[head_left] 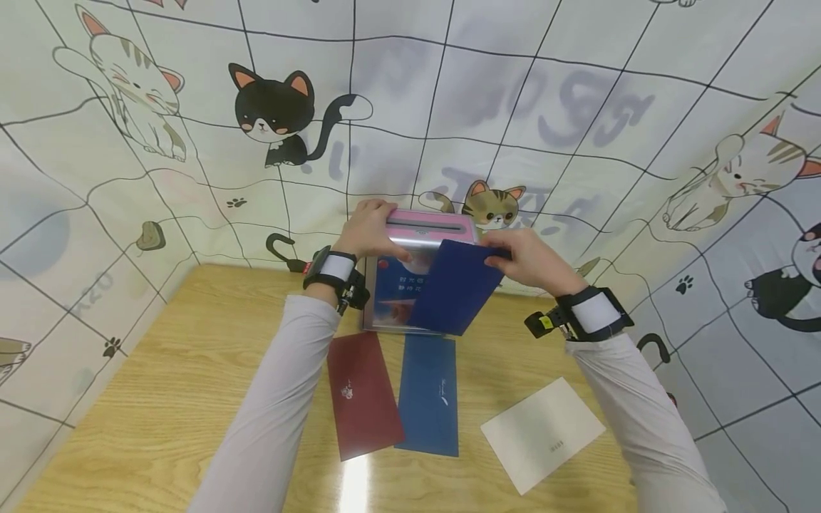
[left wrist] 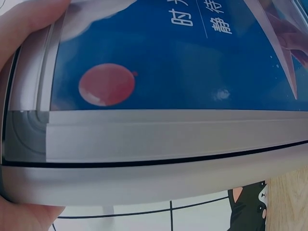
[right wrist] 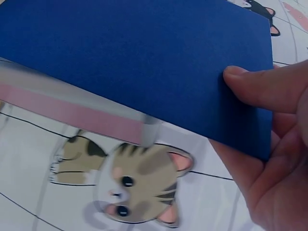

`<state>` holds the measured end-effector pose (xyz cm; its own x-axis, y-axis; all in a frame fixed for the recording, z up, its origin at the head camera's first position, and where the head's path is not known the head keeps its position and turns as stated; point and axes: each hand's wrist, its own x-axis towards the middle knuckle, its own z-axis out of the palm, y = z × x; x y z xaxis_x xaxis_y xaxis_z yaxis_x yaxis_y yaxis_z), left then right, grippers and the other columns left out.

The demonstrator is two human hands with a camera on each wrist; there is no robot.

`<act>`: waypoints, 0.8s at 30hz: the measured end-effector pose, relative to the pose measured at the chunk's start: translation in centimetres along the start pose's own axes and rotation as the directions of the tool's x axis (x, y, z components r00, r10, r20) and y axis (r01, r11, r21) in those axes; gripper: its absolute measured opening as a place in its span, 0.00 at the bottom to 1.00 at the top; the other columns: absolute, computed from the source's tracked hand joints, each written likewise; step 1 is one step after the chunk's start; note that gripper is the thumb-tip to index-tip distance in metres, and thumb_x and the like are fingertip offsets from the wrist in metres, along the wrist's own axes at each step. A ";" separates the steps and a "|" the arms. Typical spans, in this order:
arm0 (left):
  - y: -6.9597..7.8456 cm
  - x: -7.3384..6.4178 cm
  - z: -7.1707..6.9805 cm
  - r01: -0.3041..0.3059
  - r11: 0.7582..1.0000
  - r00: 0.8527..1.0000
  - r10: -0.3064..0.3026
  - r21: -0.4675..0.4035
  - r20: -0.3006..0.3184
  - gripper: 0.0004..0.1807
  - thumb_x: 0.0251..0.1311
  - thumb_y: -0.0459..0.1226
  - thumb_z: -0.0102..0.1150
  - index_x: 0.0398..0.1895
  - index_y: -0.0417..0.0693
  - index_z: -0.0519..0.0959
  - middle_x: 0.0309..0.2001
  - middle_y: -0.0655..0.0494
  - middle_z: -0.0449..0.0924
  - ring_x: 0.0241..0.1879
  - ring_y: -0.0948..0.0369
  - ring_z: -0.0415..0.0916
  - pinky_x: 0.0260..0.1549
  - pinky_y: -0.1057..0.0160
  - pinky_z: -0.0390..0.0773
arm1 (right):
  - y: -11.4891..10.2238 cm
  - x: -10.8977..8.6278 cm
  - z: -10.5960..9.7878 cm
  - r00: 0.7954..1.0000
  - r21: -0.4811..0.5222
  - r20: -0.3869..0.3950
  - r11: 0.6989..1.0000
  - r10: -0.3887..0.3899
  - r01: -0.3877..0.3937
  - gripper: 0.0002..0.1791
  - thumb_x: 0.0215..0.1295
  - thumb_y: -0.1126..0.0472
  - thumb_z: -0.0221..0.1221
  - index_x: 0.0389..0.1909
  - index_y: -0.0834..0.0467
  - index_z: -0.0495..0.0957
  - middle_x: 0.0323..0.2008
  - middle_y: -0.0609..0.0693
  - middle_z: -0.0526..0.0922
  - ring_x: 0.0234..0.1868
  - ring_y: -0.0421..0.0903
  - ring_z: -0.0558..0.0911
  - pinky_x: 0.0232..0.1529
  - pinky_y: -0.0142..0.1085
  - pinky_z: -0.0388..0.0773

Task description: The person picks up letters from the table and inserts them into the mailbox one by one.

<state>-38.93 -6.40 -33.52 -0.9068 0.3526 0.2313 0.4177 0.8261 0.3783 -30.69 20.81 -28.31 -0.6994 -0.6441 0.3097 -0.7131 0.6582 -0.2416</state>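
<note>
Near the worktop's far edge (head_left: 224,278), the left hand (head_left: 368,231) grips a pink-topped box (head_left: 423,239) while the right hand (head_left: 529,260), fingers pinching a blue card (head_left: 457,288), should avoid creasing it.

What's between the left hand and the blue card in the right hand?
Part of the pink-topped box, held by the left hand; the head view shows its printed front there.

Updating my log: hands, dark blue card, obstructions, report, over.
Left hand gripping pink-topped box. Right hand pinching dark blue card. Card hiding part of box's front; slot uncovered.
</note>
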 end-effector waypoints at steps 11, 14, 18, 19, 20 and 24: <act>0.0 0.0 0.0 0.009 1.000 1.000 -0.009 0.007 0.010 0.62 0.19 0.64 0.66 0.64 0.47 0.58 0.65 0.45 0.58 0.63 0.49 0.48 0.58 0.46 0.64 | -2.0 3.2 -4.6 1.000 -0.051 -0.014 0.998 -0.026 0.025 0.11 0.52 0.73 0.55 0.38 0.62 0.76 0.32 0.60 0.84 0.28 0.47 0.79 0.28 0.46 0.75; 0.1 -0.2 0.0 0.011 1.000 1.000 -0.012 0.004 0.011 0.62 0.17 0.64 0.66 0.64 0.46 0.58 0.65 0.44 0.57 0.63 0.49 0.48 0.58 0.46 0.64 | -2.7 3.8 -5.8 0.999 -0.066 -0.028 0.997 -0.039 0.037 0.12 0.52 0.73 0.56 0.38 0.62 0.77 0.33 0.60 0.84 0.29 0.46 0.78 0.29 0.45 0.74; 0.2 -0.4 -0.1 0.012 1.000 1.000 -0.012 0.011 0.013 0.62 0.18 0.63 0.66 0.64 0.46 0.58 0.65 0.44 0.58 0.63 0.49 0.48 0.59 0.46 0.63 | -3.7 4.6 -7.4 0.999 -0.088 -0.024 0.996 -0.024 0.022 0.12 0.52 0.73 0.56 0.39 0.63 0.76 0.33 0.59 0.83 0.31 0.47 0.77 0.34 0.45 0.75; 0.2 -0.5 -0.1 0.008 1.000 1.000 -0.009 0.013 0.013 0.61 0.18 0.63 0.66 0.64 0.46 0.59 0.65 0.44 0.58 0.63 0.49 0.48 0.59 0.47 0.63 | -4.1 4.7 -7.7 1.000 -0.090 -0.020 0.996 -0.018 0.016 0.12 0.52 0.73 0.56 0.39 0.63 0.76 0.33 0.60 0.83 0.31 0.48 0.77 0.35 0.46 0.75; 0.2 -0.5 -0.1 0.005 1.000 1.000 -0.005 0.015 0.012 0.61 0.19 0.62 0.66 0.64 0.46 0.59 0.65 0.44 0.58 0.63 0.49 0.48 0.59 0.47 0.63 | -4.4 4.9 -8.1 1.000 -0.093 -0.016 0.996 -0.012 0.011 0.12 0.52 0.73 0.56 0.40 0.64 0.76 0.34 0.61 0.83 0.32 0.49 0.78 0.37 0.47 0.76; 0.1 -0.6 -0.1 -0.009 1.000 1.000 0.009 0.017 -0.002 0.60 0.19 0.61 0.66 0.63 0.46 0.59 0.65 0.44 0.58 0.63 0.49 0.49 0.59 0.48 0.64 | -5.8 5.5 -9.6 1.000 -0.107 -0.012 0.994 0.010 -0.011 0.14 0.52 0.73 0.55 0.42 0.65 0.75 0.38 0.64 0.82 0.38 0.53 0.78 0.42 0.51 0.75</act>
<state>-38.34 -6.57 -33.54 -0.9028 0.3595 0.2362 0.4250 0.8301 0.3610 -29.93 17.21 -16.42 -0.7058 -0.6328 0.3184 -0.6959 0.7033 -0.1449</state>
